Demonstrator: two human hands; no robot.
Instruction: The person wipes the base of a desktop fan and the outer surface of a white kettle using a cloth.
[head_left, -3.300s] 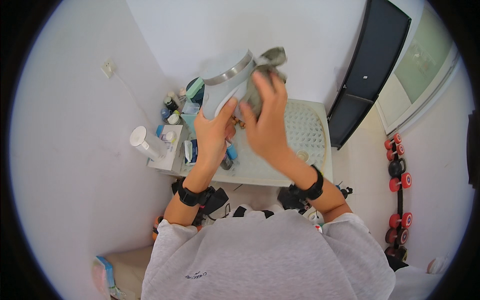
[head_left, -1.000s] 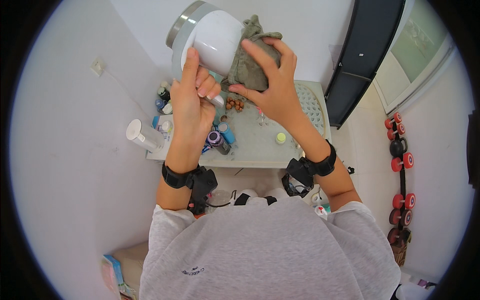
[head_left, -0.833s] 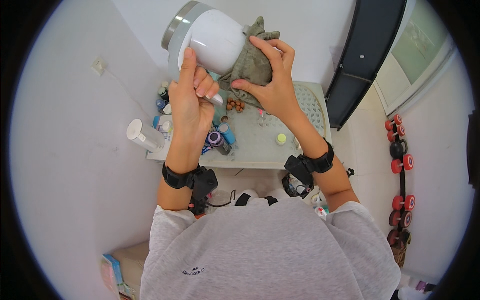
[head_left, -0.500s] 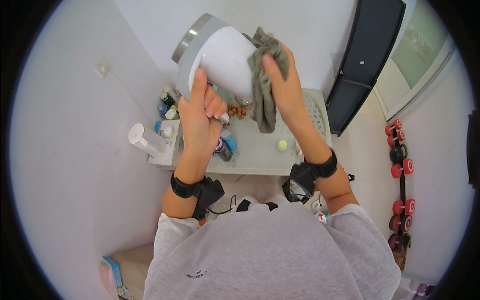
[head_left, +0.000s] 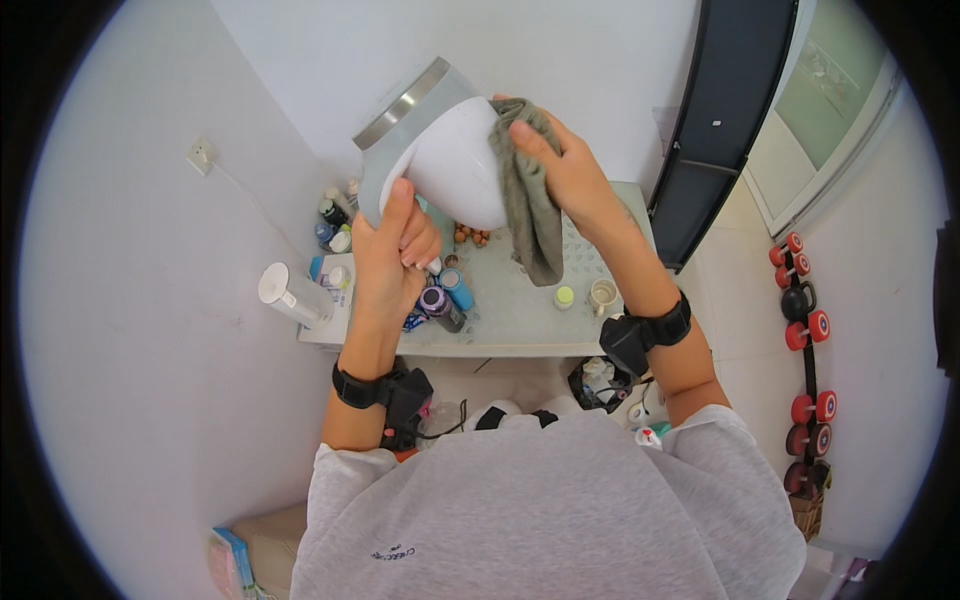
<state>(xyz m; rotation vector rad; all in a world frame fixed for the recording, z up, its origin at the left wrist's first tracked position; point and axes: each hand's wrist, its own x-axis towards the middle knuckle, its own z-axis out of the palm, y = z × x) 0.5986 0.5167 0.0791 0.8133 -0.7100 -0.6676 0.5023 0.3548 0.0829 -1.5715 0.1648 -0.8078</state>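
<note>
Tilted on its side above the table, a white and grey electric kettle point(head_left: 455, 165) with a shiny metal band hangs in front of me. My left hand point(head_left: 385, 240) is wrapped round its grey handle, thumb along the top. In my right hand point(head_left: 570, 175) is a grey-green cloth point(head_left: 530, 195), pressed against the kettle's right end, with its lower part dangling down. The cloth covers that end, so what lies under it is hidden.
Below the kettle stands a glass-topped table point(head_left: 500, 330) with a blue can point(head_left: 456, 288), a dark bottle point(head_left: 443, 308), a yellow-lidded jar point(head_left: 564, 297), a mug point(head_left: 603, 293) and brown round items point(head_left: 470, 236). A white pitcher point(head_left: 293, 294) is left. A dumbbell rack point(head_left: 806, 330) and black cabinet point(head_left: 720, 130) stand right.
The kettle and both hands have come lower and nearer to me. My right hand and the cloth have shifted down along the kettle's end. The mug now shows fully.
</note>
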